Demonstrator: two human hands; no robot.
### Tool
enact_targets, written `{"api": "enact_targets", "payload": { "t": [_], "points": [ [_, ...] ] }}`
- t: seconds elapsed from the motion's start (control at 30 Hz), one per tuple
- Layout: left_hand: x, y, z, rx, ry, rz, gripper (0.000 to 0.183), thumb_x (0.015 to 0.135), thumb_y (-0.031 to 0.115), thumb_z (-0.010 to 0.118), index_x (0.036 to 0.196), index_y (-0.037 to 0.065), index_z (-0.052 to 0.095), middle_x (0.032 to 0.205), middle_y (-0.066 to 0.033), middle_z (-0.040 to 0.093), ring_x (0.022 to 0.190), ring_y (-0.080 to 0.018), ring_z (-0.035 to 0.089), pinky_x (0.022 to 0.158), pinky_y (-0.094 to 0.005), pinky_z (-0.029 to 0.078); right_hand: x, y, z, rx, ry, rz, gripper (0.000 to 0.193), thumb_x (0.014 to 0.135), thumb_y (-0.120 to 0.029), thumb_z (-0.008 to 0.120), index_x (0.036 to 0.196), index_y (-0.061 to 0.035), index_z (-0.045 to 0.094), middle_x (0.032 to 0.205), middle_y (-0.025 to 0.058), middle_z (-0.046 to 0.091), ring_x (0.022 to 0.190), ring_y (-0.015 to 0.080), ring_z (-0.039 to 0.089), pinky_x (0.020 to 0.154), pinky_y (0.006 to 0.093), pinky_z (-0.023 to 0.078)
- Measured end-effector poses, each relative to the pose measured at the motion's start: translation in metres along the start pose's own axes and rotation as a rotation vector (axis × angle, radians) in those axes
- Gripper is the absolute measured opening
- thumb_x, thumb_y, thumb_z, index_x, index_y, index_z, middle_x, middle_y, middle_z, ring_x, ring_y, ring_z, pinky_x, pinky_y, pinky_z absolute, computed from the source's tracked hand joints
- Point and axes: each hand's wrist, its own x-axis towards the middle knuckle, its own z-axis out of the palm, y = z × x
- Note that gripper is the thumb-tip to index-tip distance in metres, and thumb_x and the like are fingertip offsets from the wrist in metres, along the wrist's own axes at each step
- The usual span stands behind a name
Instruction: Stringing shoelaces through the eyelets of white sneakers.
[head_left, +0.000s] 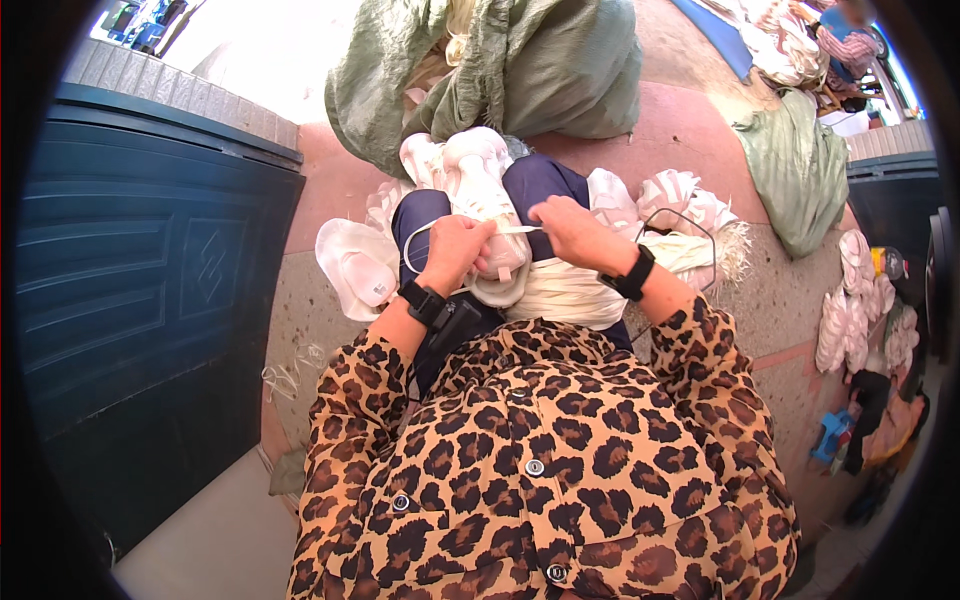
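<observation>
A white shoe [500,285] rests in my lap between my knees, its toe end hidden by my left hand and the lace. My left hand [458,252] is closed at the shoe, pinching a white shoelace [517,229]. To the right, my right hand [580,238] pinches the same lace, and a short stretch runs taut between the two. A loose loop of lace curves out left of my left hand. More white shoes [470,160] lie just beyond, between my knees. A thick bundle of cream laces [565,292] lies across my right thigh.
A green woven sack [570,75] stands ahead. Pale shoes [355,268] lie left, with others [665,195] right beside a thin dark wire loop [714,245]. Another green sack [795,170] and shoes [845,315] sit farther right. A dark blue door [150,270] flanks my left. A person [850,50] sits far right.
</observation>
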Motion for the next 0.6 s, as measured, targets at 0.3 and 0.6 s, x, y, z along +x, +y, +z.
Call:
{"api": "enact_targets", "payload": {
  "t": [0.3, 0.6],
  "points": [
    [0.003, -0.017, 0.0, -0.134, 0.254, 0.415, 0.014, 0.079, 0.013, 0.054, 0.074, 0.0, 0.059, 0.071, -0.0038, 0.061, 0.066, -0.0094, 0.057, 0.061, -0.0288, 0.044, -0.082, 0.041, -0.066, 1.399, 0.209, 0.62, 0.019, 0.086, -0.003, 0.039, 0.098, 0.0015, 0.053, 0.103, 0.0156, 0.054, 0.101, 0.0266, 0.05, 0.091, 0.0396, 0.038],
    [-0.006, -0.006, -0.063, -0.905, -0.041, 0.193, 0.012, 0.088, 0.016, 0.048, 0.08, 0.007, 0.051, 0.071, -0.0044, 0.056, 0.071, -0.0165, 0.056, 0.072, -0.0328, 0.045, -0.148, 0.124, -0.094, 1.916, 1.288, 0.586, 0.019, 0.091, -0.018, 0.04, 0.077, -0.006, 0.044, 0.061, 0.0015, 0.038, 0.054, 0.0134, 0.038, 0.051, 0.0266, 0.038]
  ]
}}
